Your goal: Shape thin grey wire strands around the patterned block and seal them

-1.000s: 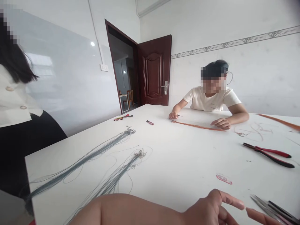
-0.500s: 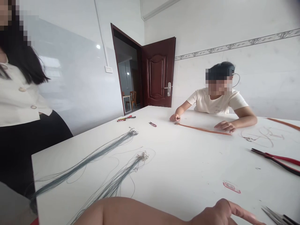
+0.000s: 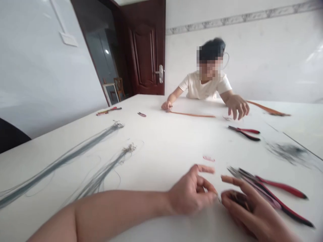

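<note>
Pinching a tiny dark piece [image 3: 219, 199].
Gray strings [image 3: 111, 166] lie left of the grip; left hand [image 3: 188, 191] squeezes the piece in its fingertips; right hand [image 3: 258, 210] is right at it, gripping or not, can't tell; red-and-black pliers [image 3: 280, 187] lie just right.

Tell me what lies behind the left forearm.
The nearer bundle of grey strands on the white table: its clustered far end shows; the part the left forearm covers cannot be seen.

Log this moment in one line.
left hand: pinching thin dark piece; right hand: close, grip unclear; nearer pliers: beside right hand; grey bundles: on table
</note>
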Tool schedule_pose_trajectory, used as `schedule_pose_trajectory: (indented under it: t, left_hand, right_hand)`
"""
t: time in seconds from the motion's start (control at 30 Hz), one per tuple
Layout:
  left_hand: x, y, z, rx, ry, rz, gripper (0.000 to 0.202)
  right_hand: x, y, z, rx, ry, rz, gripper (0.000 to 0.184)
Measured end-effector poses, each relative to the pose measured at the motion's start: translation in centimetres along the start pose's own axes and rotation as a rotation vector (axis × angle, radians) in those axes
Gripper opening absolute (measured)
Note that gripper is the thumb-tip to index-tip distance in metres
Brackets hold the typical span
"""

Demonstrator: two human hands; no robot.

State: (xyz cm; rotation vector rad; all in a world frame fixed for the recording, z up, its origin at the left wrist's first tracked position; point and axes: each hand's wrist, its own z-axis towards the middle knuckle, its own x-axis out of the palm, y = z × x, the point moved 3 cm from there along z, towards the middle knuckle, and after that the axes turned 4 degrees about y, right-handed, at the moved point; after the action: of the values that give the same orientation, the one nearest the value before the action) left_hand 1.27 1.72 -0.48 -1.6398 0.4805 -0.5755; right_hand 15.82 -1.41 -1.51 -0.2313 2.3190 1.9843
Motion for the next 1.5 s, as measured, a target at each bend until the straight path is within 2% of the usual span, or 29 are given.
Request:
schedule_pose_trajectory:
  t: [0.1, 0.3, 0.4, 0.63, 0.87, 1.0, 1.2, 1.3, 1.4, 1.5]
  left_hand:
    - [-0.3, -0.5, 0.1, 0.015, -0.023, -0.047, 0.049]
    - [-0.2, -1.0, 0.2, -0.017, -0.009, -0.014, 0.047]
    - [-0.1, -0.8, 0.3, -0.024, -0.003, 0.027, 0.049]
    - [0.1, -0.6, 0.4, -0.036, 0.027, 0.039, 0.045]
    - [-0.6, -0.6, 0.7, -0.054, -0.034, -0.084, 0.044]
    - [-0.9, -0.8, 1.0, -0.019, -0.097, -0.133, 0.044]
    - [-1.1, -0.9, 1.4, 0.080, -0.125, -0.103, 0.039]
    - [-1.2, -1.3, 1.4, 0.185, -0.140, -0.053, 0.037]
    - [-1.1, -1.6, 1.5, 0.276, -0.142, -0.013, 0.036]
    - [-0.9, -1.2, 1.8, 0.296, -0.134, -0.022, 0.036]
  right_hand:
    - [-0.7, 1.3, -0.2, 0.072, -0.006, 0.003, 0.048]
    - [-1.3, 1.8, -0.3, 0.099, 0.000, 0.046, 0.045]
    - [-0.9, 1.8, -0.4, 0.089, 0.055, 0.057, 0.048]
    - [-0.5, 1.3, -0.2, 0.007, 0.132, 0.036, 0.039]
    - [-2.1, 0.0, 0.6, 0.049, -0.050, 0.148, 0.040]
    - [-2.9, 0.3, 0.9, -0.054, -0.106, 0.208, 0.040]
    - [-4.1, 0.3, 2.1, 0.032, -0.242, 0.382, 0.032]
    - [-5.0, 0.7, 2.6, -0.082, -0.303, 0.409, 0.036]
    - [-5.1, 1.4, 2.6, -0.142, -0.286, 0.342, 0.038]
    - [-4.1, 1.7, 2.7, -0.082, -0.200, 0.241, 0.038]
